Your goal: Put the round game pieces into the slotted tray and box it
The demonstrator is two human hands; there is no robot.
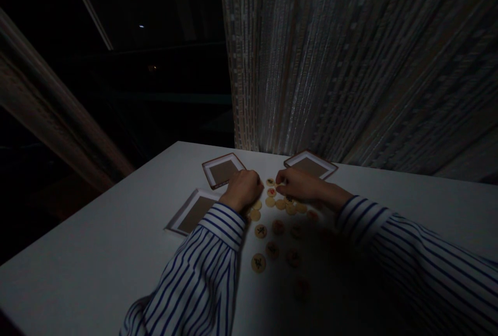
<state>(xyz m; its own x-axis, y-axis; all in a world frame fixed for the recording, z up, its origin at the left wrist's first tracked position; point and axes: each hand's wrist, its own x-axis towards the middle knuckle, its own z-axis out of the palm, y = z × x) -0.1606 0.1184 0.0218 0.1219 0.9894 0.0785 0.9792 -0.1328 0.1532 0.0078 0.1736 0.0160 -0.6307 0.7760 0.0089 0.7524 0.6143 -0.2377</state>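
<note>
Striped shirt sleeve (190, 279) lower left, cuff at wrist. Square brown-centred tray (193, 211) on white table (97, 253), second tray (223, 170) just beyond. Left hand (243, 190) curled at edge of round printed tokens (260, 231); hold unclear. Tokens scattered between hands, hands apart. Right hand (307, 185) reaching among tokens, hold unclear; third tray (310, 165) just beyond.

The round counters (260, 231) look matt on a smooth white tabletop (97, 242).

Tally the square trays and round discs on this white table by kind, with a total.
Square trays: 3
Round cream discs: at least 17; shadow, the left hand and the right hand may hide more
Total: at least 20
</note>
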